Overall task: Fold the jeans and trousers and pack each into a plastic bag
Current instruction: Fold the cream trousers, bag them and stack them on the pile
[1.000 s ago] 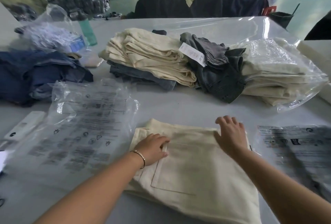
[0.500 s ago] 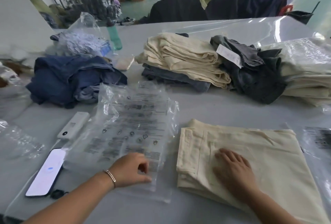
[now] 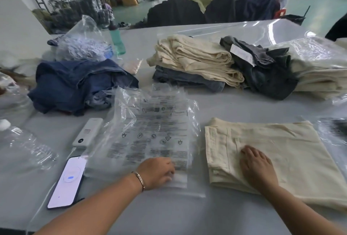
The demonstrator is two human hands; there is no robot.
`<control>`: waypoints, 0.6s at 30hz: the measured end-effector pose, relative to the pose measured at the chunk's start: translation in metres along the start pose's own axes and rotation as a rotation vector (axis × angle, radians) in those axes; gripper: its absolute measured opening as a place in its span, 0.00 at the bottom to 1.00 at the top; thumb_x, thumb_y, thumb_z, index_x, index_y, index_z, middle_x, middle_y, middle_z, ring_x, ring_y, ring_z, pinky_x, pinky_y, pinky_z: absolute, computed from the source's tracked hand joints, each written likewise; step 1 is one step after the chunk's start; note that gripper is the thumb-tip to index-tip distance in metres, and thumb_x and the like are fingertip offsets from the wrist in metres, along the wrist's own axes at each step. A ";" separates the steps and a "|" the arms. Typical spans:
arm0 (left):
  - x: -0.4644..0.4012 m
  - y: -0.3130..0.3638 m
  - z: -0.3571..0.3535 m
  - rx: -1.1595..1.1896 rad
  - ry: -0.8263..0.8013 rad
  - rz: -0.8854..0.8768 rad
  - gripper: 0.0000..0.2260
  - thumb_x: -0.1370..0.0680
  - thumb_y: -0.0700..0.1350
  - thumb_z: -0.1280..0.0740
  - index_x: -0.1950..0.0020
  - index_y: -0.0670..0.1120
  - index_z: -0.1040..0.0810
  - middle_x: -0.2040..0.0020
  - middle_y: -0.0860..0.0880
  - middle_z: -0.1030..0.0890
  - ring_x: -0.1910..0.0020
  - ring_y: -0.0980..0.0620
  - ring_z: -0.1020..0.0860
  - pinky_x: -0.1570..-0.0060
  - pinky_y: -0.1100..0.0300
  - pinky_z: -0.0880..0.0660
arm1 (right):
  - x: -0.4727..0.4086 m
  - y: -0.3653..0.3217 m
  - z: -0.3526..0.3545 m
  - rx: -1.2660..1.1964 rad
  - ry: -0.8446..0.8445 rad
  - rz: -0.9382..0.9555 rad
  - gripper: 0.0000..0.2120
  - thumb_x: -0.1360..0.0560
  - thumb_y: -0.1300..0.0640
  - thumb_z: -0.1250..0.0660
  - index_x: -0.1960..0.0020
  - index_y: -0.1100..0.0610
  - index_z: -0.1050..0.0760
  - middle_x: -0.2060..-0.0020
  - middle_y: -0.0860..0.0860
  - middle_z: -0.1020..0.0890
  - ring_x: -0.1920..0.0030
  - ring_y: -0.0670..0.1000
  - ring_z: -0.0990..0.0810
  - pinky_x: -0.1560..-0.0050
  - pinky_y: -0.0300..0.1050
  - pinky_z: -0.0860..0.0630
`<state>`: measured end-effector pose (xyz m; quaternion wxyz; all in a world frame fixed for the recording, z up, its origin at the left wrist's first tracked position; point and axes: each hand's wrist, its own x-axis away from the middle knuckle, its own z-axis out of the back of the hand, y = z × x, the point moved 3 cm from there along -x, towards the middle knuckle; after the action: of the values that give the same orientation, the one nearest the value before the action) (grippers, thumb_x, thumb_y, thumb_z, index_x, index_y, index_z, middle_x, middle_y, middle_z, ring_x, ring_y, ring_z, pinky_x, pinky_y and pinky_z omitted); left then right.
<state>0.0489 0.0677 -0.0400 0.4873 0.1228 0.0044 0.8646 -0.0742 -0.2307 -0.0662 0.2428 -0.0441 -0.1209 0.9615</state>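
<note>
On the table [image 3: 216,107], your folded cream trousers [image 3: 281,152] lay under your flat, relaxed right hand [image 3: 256,167], beside the plastic bag [image 3: 150,131]. Your left hand [image 3: 156,172] pinched its near edge. The thin film could slip or bunch and block the opening. Your left fingertips were blurred; the bag's mouth was unclear.

I see cream trousers [image 3: 272,152] near right, a clear bag [image 3: 150,131] printed with black text and symbols, navy jeans [image 3: 75,84] far left, a teal bottle [image 3: 117,41], and a white phone screen [image 3: 68,182].
</note>
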 end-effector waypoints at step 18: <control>-0.002 0.004 0.023 0.428 0.401 0.179 0.09 0.20 0.42 0.40 0.45 0.45 0.21 0.51 0.47 0.19 0.51 0.48 0.22 0.54 0.62 0.31 | 0.040 -0.101 0.030 -0.595 -0.036 0.015 0.07 0.27 0.56 0.30 0.61 0.57 0.22 0.69 0.50 0.19 0.67 0.53 0.22 0.65 0.49 0.26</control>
<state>0.0510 0.0614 -0.0175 0.3618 0.0496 0.2717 0.8904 -0.0677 -0.1314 -0.0125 0.2102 -0.0973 -0.4014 0.8861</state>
